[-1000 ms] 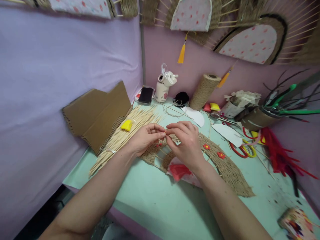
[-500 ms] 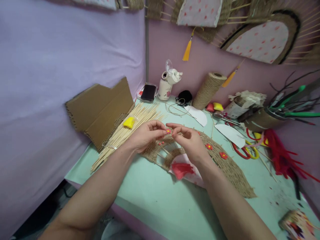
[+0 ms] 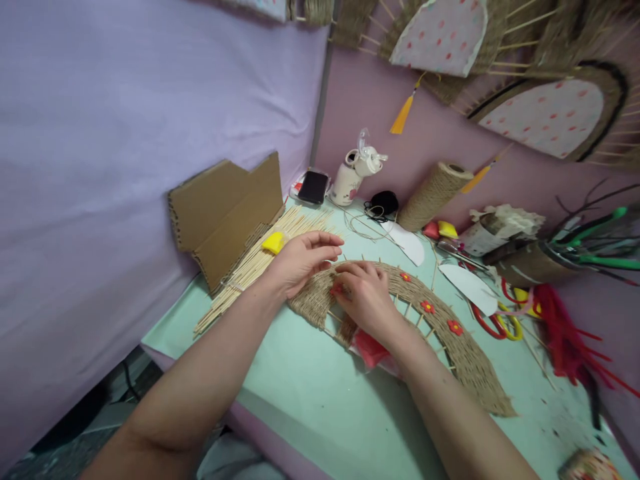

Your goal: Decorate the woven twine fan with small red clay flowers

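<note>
A woven twine arch (image 3: pixel 450 347) on stick ribs lies on the mint green table (image 3: pixel 310 393), with small red flowers (image 3: pixel 427 306) stuck along it. My right hand (image 3: pixel 367 297) rests on the arch's left part, fingers curled and pressed down around a small red piece. Just left of it, my left hand (image 3: pixel 303 257) hovers over the arch's left end, fingers bent and close together; whether anything sits between them is hidden. A red material piece (image 3: pixel 373 348) lies under my right wrist.
A bundle of thin sticks (image 3: pixel 260 260) and a yellow block (image 3: pixel 273 243) lie left, by folded cardboard (image 3: pixel 225 210). Behind stand a phone (image 3: pixel 313 187), white bottle (image 3: pixel 355 175), twine spool (image 3: pixel 434 193), red and yellow scissors (image 3: pixel 500 317), and a tool cup (image 3: pixel 530 263).
Both hands came down from pinching a small red piece in the air; my right hand now presses on the arch. The camera swung left.
</note>
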A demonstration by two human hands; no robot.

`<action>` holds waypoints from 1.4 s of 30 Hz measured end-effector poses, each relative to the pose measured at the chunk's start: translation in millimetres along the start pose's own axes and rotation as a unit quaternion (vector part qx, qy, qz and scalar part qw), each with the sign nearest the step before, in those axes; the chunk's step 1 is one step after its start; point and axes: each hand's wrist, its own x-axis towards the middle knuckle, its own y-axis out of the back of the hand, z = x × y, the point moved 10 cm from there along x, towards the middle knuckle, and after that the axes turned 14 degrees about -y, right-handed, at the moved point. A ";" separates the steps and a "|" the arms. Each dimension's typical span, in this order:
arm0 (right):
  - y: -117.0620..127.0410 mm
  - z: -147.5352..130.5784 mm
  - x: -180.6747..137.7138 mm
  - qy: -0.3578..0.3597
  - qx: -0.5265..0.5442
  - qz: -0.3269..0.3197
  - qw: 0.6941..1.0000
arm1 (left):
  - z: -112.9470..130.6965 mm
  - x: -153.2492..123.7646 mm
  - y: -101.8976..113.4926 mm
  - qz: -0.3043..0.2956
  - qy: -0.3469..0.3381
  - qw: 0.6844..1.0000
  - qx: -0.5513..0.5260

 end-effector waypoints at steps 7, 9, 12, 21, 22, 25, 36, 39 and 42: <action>-7.0 -8.6 -2.4 0.028 -0.040 -0.025 0.999 | -0.6 -1.1 0.8 -0.007 0.008 1.000 0.008; -5.7 -8.2 -3.8 0.024 -0.034 -0.023 0.999 | -0.5 -1.0 1.1 -0.006 0.007 1.000 0.013; 2.5 -2.1 -5.0 0.000 0.006 -0.010 1.000 | -1.9 -0.1 2.4 0.000 0.007 1.000 0.016; 7.2 10.2 -1.2 -0.028 0.054 -0.029 0.998 | -9.3 3.1 2.2 -0.017 0.013 0.999 0.026; 2.5 8.3 -0.1 -0.023 0.036 -0.037 0.998 | -9.8 3.3 2.9 -0.014 0.014 0.999 0.028; -8.4 3.4 3.8 -0.013 0.006 -0.051 0.999 | -10.5 3.7 4.1 -0.004 0.017 0.999 0.031; -16.5 -3.0 8.2 0.011 -0.004 -0.072 0.997 | -9.3 3.4 3.1 -0.012 0.004 1.000 0.018; -10.3 -2.4 7.4 0.005 0.003 -0.061 0.998 | -10.3 4.2 3.1 -0.011 0.006 1.000 0.002; 5.6 5.6 1.8 -0.019 0.038 -0.036 0.998 | -10.6 4.5 2.4 -0.014 0.007 1.000 -0.008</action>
